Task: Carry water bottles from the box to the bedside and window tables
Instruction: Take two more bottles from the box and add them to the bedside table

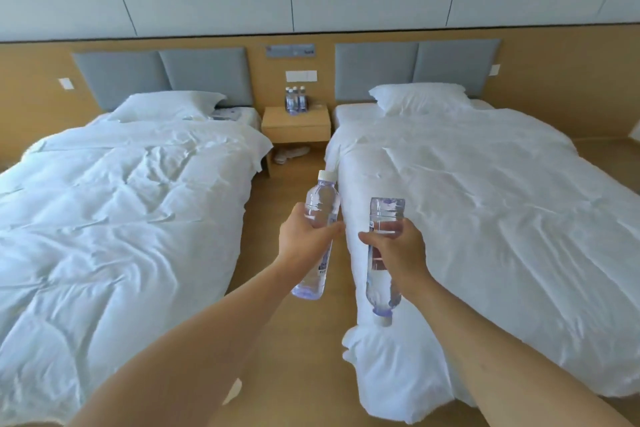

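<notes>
Partway through, by the look of it; a cluster of bottles (295,100) already stands on the bedside desk (295,121) up at twelve o'clock, between the left bed (114,191) and the right bed (485,201); the exact count is hard to read at this range; the box and the window desk are out of view, so that leg can't be judged. Two more bottles are in transit over the aisle; the left hand (304,239) has its fingers wrapped round the middle of the left bottle (317,236), cap pointing up toward twelve; the right hand (398,246) grips the right bottle (382,256) round its waist, upside down, cap at six o'clock; both sit mid-frame, near each other but apart, well short of the desk; carrying and setting down look to remain.
</notes>
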A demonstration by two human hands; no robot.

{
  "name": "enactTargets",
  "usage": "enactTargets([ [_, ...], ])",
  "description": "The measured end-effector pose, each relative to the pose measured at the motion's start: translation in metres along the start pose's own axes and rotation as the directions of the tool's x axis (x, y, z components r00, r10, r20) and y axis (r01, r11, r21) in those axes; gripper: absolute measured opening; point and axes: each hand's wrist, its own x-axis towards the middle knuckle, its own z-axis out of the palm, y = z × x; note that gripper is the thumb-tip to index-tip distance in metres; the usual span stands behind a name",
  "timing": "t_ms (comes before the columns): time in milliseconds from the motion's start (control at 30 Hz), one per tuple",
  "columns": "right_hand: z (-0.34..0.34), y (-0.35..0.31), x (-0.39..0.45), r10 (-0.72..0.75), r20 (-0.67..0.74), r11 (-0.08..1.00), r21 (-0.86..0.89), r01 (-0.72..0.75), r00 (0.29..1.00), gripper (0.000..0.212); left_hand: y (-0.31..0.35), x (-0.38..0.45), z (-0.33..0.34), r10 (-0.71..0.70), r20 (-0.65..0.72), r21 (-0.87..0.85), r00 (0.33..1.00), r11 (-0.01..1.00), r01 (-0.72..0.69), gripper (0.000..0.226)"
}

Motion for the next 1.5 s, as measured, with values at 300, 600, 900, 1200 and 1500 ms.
enactTargets([
  [300,0.115,-0.011,0.134,-0.021,0.156,1.000,-0.008,0.022,0.988,0.040,-0.030,0.148,-0.031,-0.086,-0.139,-0.065,0.987,0.995,0.077,0.047],
  [600,0.266,-0.050,0.299,0.011,0.159,1.000,0.003,-0.011,0.987,0.043,-0.063,0.371,-0.084,-0.092,-0.136,-0.088,0.986,0.993,0.081,0.056],
  [900,0.366,-0.082,0.444,0.061,0.144,0.998,-0.016,-0.059,0.988,0.049,-0.086,0.556,-0.107,-0.105,-0.097,-0.099,0.990,0.991,0.096,0.052],
  [1200,0.449,-0.079,0.634,0.056,0.174,0.998,0.014,-0.060,0.983,0.046,-0.108,0.751,-0.081,-0.106,-0.122,-0.068,0.987,0.993,0.099,0.049],
  [1500,0.505,-0.110,0.847,0.110,0.202,0.993,0.010,-0.114,0.973,0.047,-0.084,0.949,-0.046,-0.135,-0.129,-0.055,0.982,0.990,0.129,0.049],
])
